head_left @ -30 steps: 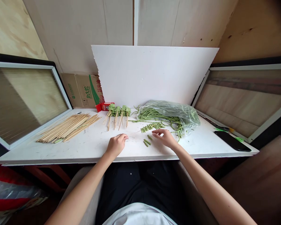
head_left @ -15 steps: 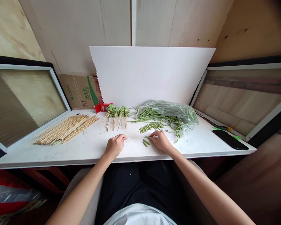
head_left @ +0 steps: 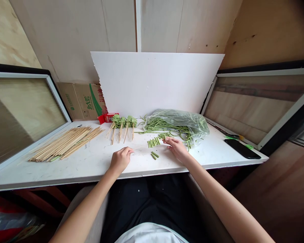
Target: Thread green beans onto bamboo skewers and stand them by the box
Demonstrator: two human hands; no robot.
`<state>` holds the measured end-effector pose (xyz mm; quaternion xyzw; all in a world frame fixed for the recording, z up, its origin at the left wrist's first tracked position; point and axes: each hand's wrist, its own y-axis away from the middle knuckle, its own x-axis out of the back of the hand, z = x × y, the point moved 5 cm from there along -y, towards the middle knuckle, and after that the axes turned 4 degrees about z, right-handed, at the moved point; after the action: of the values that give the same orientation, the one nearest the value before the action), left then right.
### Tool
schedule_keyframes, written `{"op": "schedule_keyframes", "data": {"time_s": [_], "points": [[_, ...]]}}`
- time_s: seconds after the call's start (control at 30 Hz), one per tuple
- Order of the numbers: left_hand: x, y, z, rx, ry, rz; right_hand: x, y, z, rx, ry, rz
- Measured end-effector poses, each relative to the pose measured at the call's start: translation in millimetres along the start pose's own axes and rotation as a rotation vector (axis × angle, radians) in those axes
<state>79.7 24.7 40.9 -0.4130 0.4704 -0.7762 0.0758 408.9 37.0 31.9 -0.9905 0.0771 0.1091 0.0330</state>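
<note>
A thin bamboo skewer runs right from my left hand point(head_left: 121, 159), whose fingers are closed on its near end. Several short green bean pieces point(head_left: 153, 142) are threaded side by side along it. At the skewer's far end, my right hand point(head_left: 176, 148) pinches a green bean piece point(head_left: 164, 138), partly hidden by the fingers. Two loose bean pieces point(head_left: 154, 155) lie on the white table just below the threaded row. More cut pieces sit behind the right fingertips, though their number is hard to make out.
Bare bamboo skewers point(head_left: 66, 143) are heaped at left. Finished bean skewers point(head_left: 124, 122) lie near a red box point(head_left: 108, 117). Long green beans point(head_left: 164, 125) spill from a clear plastic bag point(head_left: 182, 118). A black phone point(head_left: 242, 149) rests at right, and a white board point(head_left: 154, 81) stands behind.
My right hand has lifted a bean piece off the table and brought it up to the skewer's far end. Fewer loose pieces lie below. The whole view has shifted slightly.
</note>
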Motion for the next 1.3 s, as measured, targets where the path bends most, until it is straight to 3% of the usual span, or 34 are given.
{"op": "schedule_keyframes", "data": {"time_s": [0.17,0.63,0.9,1.3], "points": [[0.0,0.1,-0.4,0.008,-0.016,-0.007,-0.7,1.1,2.6,-0.051,-0.082,-0.041],[-0.2,0.1,0.7,-0.007,-0.014,-0.015,1.7,-1.5,8.2,-0.027,-0.030,-0.068],[-0.7,0.2,-0.4,0.004,-0.020,-0.014,0.2,1.2,2.9,-0.007,0.087,-0.052],[-2.0,1.9,-1.5,-0.004,-0.031,-0.016,-1.6,3.7,-0.6,-0.013,0.048,-0.031]]}}
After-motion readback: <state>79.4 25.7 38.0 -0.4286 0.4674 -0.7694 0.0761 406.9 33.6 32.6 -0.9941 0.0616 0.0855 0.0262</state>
